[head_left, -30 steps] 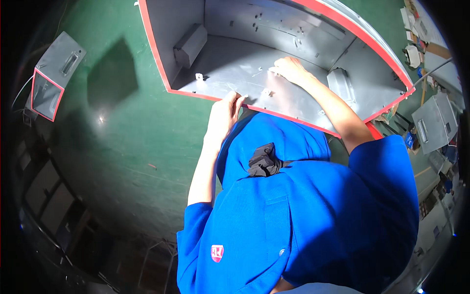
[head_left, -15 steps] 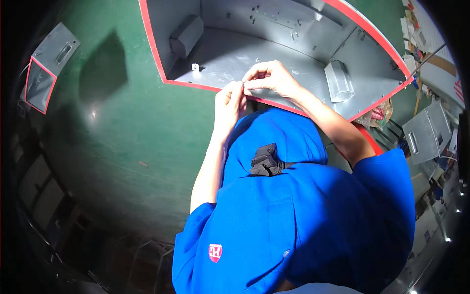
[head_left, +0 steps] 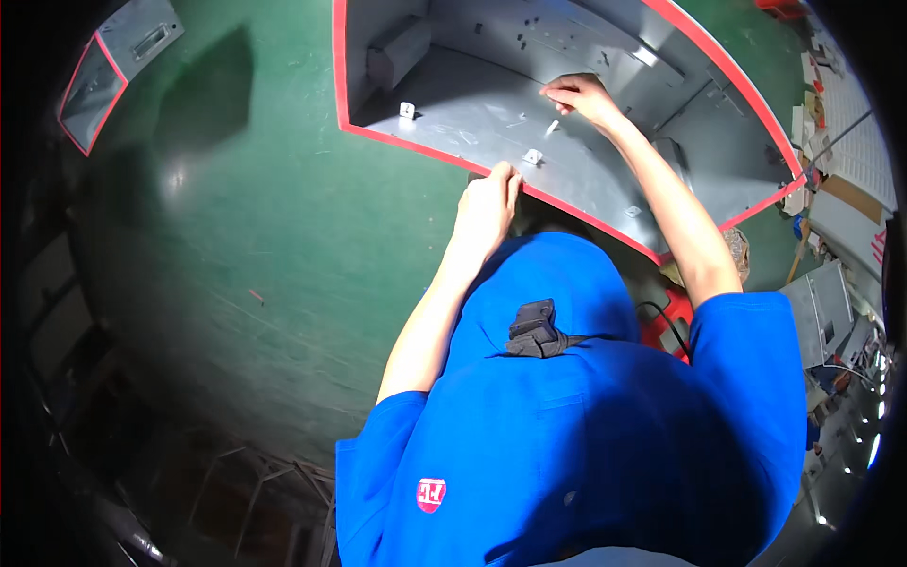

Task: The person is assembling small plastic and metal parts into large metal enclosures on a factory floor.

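A grey metal cabinet (head_left: 472, 94) with red edging lies open in front of me. My left hand (head_left: 488, 206) is at its near red edge, fingers bent and closed; what they hold, if anything, is hidden. Reaching over the inside, my right hand (head_left: 578, 96) has thumb and forefinger pinched together. I cannot make out what is in that pinch. A small white square piece (head_left: 533, 157) lies on the cabinet's inner panel between my hands. Another white piece (head_left: 407, 110) sits farther left, and a narrow white piece (head_left: 552, 127) lies below my right hand.
Grey box-shaped parts (head_left: 397, 52) are fixed inside the cabinet at either end. A smaller red-edged metal box (head_left: 132, 42) stands on the green floor (head_left: 283, 227) at the far left. More grey metal housings (head_left: 820, 310) and clutter line the right side.
My hands have come apart. The right moved up and right, deeper over the cabinet; the left stayed by the near edge. The view shifted, and a white square piece shows where the hands were.
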Motion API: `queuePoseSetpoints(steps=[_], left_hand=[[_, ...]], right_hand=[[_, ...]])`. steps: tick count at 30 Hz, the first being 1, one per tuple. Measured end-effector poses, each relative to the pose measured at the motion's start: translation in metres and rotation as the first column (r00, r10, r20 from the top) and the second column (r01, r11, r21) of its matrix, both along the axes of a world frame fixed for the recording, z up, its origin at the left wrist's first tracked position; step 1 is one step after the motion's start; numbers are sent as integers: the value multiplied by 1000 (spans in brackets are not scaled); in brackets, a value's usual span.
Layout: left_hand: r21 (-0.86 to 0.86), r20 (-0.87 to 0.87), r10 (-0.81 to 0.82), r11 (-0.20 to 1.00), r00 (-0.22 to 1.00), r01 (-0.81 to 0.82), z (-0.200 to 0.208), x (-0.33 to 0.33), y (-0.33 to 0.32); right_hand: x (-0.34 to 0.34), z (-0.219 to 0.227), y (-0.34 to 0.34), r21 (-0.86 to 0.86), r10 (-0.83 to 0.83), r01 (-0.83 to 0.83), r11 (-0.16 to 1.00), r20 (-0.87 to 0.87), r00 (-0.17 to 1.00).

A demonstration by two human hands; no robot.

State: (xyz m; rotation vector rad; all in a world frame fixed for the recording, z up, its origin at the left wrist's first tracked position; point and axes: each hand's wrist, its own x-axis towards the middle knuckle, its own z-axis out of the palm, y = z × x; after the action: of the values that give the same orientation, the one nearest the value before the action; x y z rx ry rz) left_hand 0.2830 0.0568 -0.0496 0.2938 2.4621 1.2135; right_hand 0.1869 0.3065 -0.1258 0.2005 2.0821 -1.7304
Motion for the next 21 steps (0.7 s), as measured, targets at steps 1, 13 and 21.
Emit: queuePoseSetpoints(steps=[1,13,21], left_hand=[[33,-3,33,999,999,-33,-4,6,1],[530,676,-506,-170,535,-831,-10,17,-16],[388,584,-528,-486,617,-783,15,36,1]], right_hand=[[-5,-3,-1,92,56,-56,994,4,998],[-26,-37,-27,322,298,-269,908,-45,953],[-29,-40,-34,302,486,-460,835,-12,874]])
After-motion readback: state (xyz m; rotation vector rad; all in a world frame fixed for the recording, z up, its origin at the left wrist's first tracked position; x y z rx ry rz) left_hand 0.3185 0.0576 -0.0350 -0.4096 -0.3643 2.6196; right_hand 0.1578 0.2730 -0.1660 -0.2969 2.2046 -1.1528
